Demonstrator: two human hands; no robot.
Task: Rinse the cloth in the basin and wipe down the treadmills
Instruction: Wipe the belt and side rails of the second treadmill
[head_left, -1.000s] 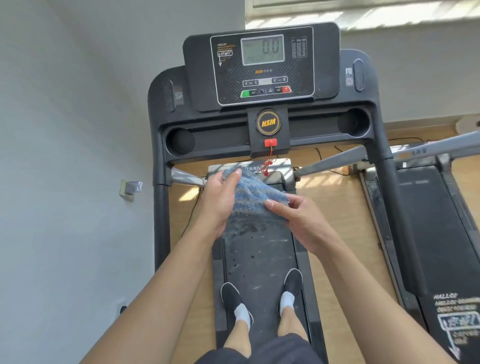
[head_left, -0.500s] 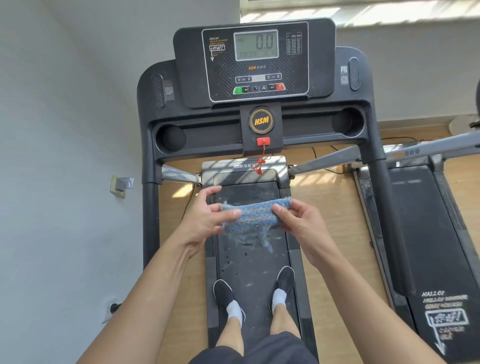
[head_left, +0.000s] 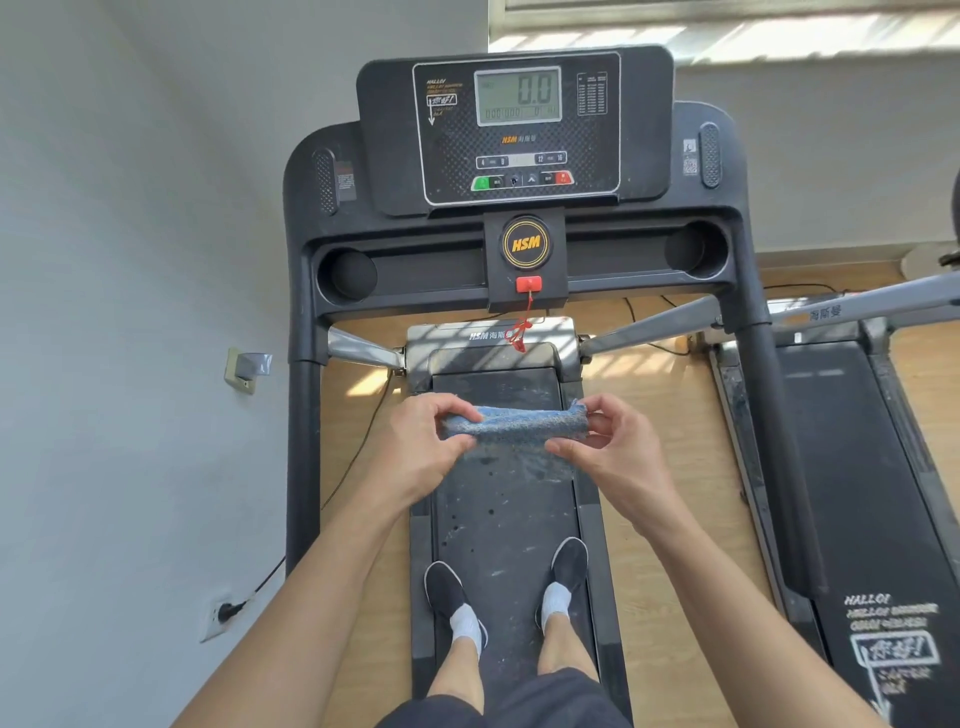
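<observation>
Above the dusty black treadmill belt (head_left: 506, 519): blue woven cloth (head_left: 514, 423), spread a second ago, now folded narrow; left hand (head_left: 421, 457) and right hand (head_left: 618, 452) pinch its ends. Likely ready to wipe.

Cloth (head_left: 511, 423) between left hand (head_left: 421, 449) and right hand (head_left: 618, 454) above treadmill belt (head_left: 506, 519), console (head_left: 517, 130) ahead, second treadmill (head_left: 862, 467) at right

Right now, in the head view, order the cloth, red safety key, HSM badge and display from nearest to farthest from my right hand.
1. Blue cloth, pinched in the right hand.
2. Red safety key, ahead, under the console.
3. HSM badge, just above it.
4. Display, top of the console.
</observation>
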